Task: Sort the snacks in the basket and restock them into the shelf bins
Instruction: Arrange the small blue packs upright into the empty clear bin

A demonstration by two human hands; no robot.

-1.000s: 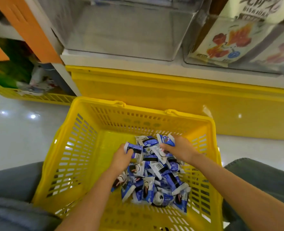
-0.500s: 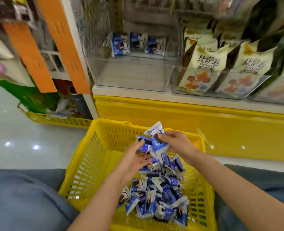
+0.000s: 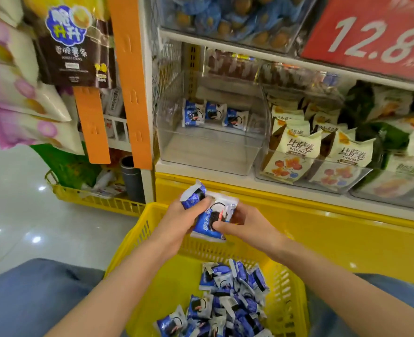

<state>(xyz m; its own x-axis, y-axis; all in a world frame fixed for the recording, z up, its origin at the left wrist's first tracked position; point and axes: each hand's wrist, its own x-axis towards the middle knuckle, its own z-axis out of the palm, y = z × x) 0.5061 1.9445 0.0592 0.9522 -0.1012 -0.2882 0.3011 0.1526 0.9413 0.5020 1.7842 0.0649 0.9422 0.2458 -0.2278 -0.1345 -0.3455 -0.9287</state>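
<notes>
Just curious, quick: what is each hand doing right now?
Left hand: closed on blue snack packets.
Right hand: closed on the same packets.

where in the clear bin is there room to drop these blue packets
The clear bin is bare across its whole front floor, between the front wall and the three blue packets standing along the back. The open top leaves room for a hand. The bin of cream bags to the right is packed full.

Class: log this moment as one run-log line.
left hand: holds packets | right hand: same | basket: more packets | clear bin: three packets
</notes>
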